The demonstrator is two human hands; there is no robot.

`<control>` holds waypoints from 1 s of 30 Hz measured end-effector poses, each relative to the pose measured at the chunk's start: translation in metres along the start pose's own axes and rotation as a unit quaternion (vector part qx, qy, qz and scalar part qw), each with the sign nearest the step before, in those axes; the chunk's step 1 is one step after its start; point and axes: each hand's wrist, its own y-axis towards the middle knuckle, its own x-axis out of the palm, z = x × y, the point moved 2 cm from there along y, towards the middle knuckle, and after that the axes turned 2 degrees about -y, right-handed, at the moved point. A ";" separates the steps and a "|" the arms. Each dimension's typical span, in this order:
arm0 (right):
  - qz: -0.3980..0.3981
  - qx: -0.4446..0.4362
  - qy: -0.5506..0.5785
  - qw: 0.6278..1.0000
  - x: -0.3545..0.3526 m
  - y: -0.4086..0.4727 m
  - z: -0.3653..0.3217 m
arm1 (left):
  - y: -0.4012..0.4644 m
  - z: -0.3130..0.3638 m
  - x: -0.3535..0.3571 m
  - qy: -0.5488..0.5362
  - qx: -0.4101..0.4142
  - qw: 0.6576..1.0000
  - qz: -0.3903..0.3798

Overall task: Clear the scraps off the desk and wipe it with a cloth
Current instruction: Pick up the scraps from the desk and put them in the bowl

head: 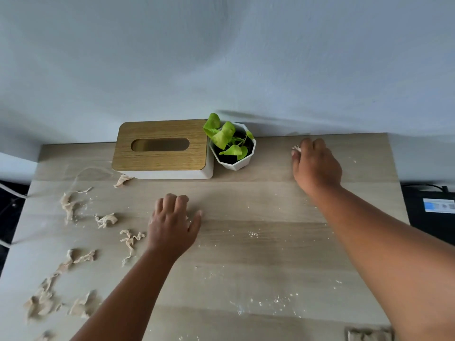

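Observation:
Several beige paper scraps lie scattered over the left part of the light wooden desk. Fine white crumbs dot the middle and front. My right hand reaches to the far right of the desk, its fingers curled round a small pale scrap that peeks out at the fingertips. My left hand rests on the desk at the centre left with fingers curled under and thumb out; whether it holds anything is hidden. A beige cloth shows at the bottom right edge.
A white tissue box with a wooden lid stands at the back, and a small green plant in a white pot is right beside it. A wall runs behind the desk. A dark device sits beyond the right edge.

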 end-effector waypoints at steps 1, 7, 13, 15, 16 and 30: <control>-0.002 -0.001 -0.001 1.000 0.000 -0.001 0.000 | -0.002 -0.005 0.001 0.004 -0.016 1.000 -0.002; -0.005 -0.016 0.008 1.000 -0.002 -0.008 -0.003 | -0.009 -0.011 0.005 0.002 -0.047 0.999 -0.006; -0.043 -0.035 0.019 0.998 -0.009 -0.013 -0.004 | -0.010 -0.009 0.005 -0.019 -0.045 0.999 -0.020; -0.061 -0.030 0.022 0.997 -0.012 -0.015 -0.003 | -0.009 -0.011 0.006 -0.024 -0.050 0.998 -0.020; -0.073 -0.027 0.023 0.997 -0.014 -0.017 -0.002 | -0.008 -0.012 0.006 -0.022 -0.056 0.998 -0.024; -0.098 -0.027 0.095 0.990 -0.050 -0.059 0.004 | -0.038 -0.009 -0.006 -0.054 -0.124 0.991 -0.007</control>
